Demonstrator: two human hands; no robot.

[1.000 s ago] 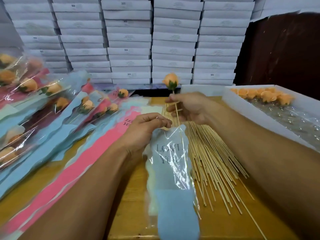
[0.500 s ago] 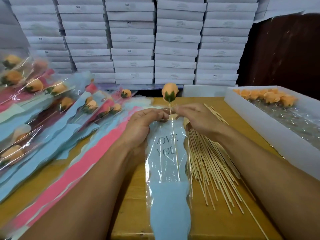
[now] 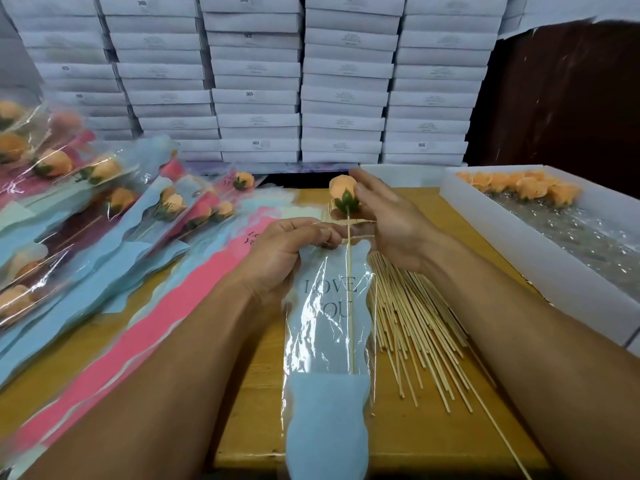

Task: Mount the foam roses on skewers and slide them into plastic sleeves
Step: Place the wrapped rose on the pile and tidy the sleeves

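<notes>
Stacked white boxes (image 3: 256,81) behind a wooden table (image 3: 426,441), near edge cut off below. Left hand (image 3: 287,247) pinching the mouth of the clear plastic sleeve (image 3: 329,341); right hand (image 3: 391,220) loosely curled just beside the foam rose (image 3: 341,188), actual contact hard to tell. Skewer (image 3: 350,306) partly inside the sleeve, tip hidden behind blue paper; loose skewers (image 3: 415,323) touching its right edge, sleeved roses (image 3: 104,202) crowding the left, white tray (image 3: 540,258) at right.

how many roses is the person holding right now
1. The orange rose sits between the right hand fingertips, its skewer running down into the clear sleeve whose mouth the left hand pinches. No other rose shows in either hand.
</notes>
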